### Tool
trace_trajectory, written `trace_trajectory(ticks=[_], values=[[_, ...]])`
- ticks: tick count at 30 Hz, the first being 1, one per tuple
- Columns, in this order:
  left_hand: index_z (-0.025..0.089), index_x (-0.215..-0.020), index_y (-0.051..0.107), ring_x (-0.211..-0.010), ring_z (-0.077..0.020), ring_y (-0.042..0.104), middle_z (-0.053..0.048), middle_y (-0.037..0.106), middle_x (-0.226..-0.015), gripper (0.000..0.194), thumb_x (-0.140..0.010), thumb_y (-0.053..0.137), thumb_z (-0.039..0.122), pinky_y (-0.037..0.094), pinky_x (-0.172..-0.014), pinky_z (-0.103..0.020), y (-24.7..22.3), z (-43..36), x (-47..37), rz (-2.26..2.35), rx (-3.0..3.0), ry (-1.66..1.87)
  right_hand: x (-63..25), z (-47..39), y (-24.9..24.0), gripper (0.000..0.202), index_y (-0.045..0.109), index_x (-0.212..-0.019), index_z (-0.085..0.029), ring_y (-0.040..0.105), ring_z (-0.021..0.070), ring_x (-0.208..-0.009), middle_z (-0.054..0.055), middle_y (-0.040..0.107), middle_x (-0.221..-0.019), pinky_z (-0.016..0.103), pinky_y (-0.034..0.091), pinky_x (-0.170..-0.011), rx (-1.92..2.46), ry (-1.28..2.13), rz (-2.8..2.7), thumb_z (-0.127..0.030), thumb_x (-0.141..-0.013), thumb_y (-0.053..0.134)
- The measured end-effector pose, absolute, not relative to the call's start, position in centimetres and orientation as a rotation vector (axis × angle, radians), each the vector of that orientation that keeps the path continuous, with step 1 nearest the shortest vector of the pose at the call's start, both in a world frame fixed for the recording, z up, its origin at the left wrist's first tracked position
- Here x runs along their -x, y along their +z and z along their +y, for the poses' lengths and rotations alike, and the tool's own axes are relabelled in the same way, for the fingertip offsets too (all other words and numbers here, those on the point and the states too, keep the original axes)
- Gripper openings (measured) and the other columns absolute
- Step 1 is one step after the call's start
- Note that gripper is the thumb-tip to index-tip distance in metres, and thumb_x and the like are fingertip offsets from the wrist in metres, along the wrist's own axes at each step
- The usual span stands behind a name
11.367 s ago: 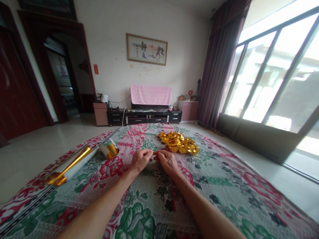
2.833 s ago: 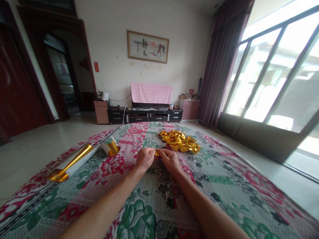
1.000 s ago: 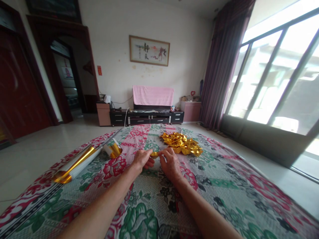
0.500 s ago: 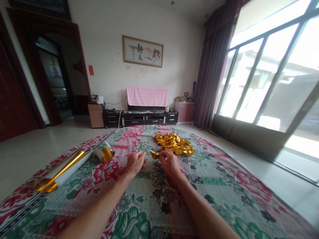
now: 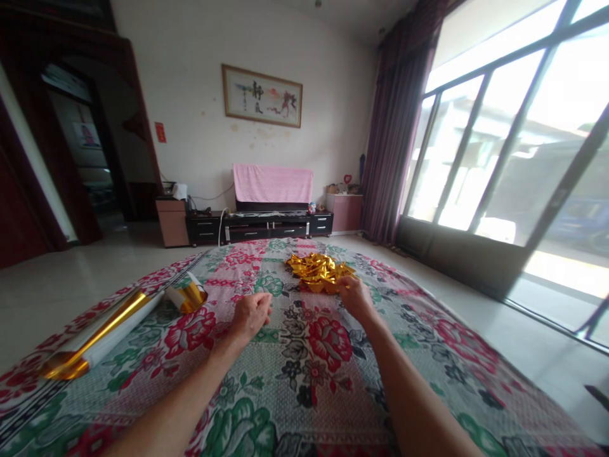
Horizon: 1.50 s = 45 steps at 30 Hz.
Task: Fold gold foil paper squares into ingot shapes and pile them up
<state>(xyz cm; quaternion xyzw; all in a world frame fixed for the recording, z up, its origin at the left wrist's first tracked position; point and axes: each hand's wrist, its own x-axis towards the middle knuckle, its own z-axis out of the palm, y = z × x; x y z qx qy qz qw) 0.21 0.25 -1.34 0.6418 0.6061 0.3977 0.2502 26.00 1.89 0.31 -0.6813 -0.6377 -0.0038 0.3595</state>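
A heap of shiny folded gold foil paper pieces (image 5: 316, 270) lies on the flowered cloth (image 5: 280, 393), a little beyond my hands. At the heap's near right edge is my right hand (image 5: 354, 297), its fingers pinched on a folded gold foil paper piece (image 5: 340, 284) that partly blends into the others. My left hand (image 5: 253, 314) hovers low over the cloth, left of the heap and apart from it. Its fingers are curled closed, and nothing shows in them.
To the left lie a long roll of gold-and-white foil paper (image 5: 102, 333) and a shorter curled piece (image 5: 188, 295). Past the cloth's far edge stands a low black cabinet (image 5: 207, 230) with a pink towel (image 5: 273, 183) draped over something. Large windows (image 5: 499, 139) line the right side.
My right hand has moved right and slightly away from me, carrying the folded gold piece to the heap. My left hand's fingers have curled in further. The view has turned slightly right.
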Motion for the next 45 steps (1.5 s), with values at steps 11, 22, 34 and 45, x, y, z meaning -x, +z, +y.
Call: trace_trajectory(ticks=[11, 22, 34, 45], values=[[0.016, -0.076, 0.066, -0.045, -0.0103, 0.057, 0.001, 0.06, -0.054, 0.032, -0.077, 0.044, 0.04, 0.042, -0.05, -0.019, -1.3, 0.1, -0.3, 1.639, -1.751, 1.107, -28.3, 2.1, 0.0, 0.023, 0.071, -0.083, -0.024, 0.056, 0.0134, -0.08, 0.004, 0.057, -0.092, 0.024, 0.041, -0.076, 1.823, 0.015, -1.717, -0.019, -0.075, 0.05], [0.017, -0.073, 0.066, -0.044, -0.0104, 0.056, 0.001, 0.06, -0.052, 0.031, -0.076, 0.046, 0.04, 0.042, -0.049, -0.02, -1.6, 0.3, -0.2, 1.634, -1.729, 1.13, -28.5, 2.1, -0.2, 0.022, 0.071, -0.085, -0.026, 0.056, 0.0137, -0.08, 0.004, 0.058, -0.091, 0.023, 0.04, -0.074, 1.874, 0.01, -1.675, -0.023, -0.076, 0.051], [0.016, -0.083, 0.067, -0.044, -0.0103, 0.057, 0.0, 0.062, -0.057, 0.034, -0.079, 0.043, 0.039, 0.041, -0.046, -0.02, -1.8, 0.7, -0.1, 1.629, -1.692, 1.103, -22.9, 1.1, 1.1, 0.025, 0.067, -0.09, -0.022, 0.056, 0.0166, -0.079, 0.007, 0.058, -0.09, 0.025, 0.04, -0.069, 1.7, -0.159, -1.678, -0.02, -0.08, 0.044], [0.015, -0.102, 0.065, -0.052, -0.0119, 0.061, -0.005, 0.069, -0.07, 0.034, -0.074, 0.045, 0.016, 0.043, -0.05, -0.02, -1.0, 1.7, 2.2, 1.725, -1.494, 1.125, -15.7, -0.7, -1.3, 0.023, 0.066, -0.082, -0.019, 0.056, 0.0158, -0.081, 0.006, 0.061, -0.085, 0.024, 0.04, -0.075, 1.28, -0.09, -2.256, -0.015, -0.08, 0.043]])
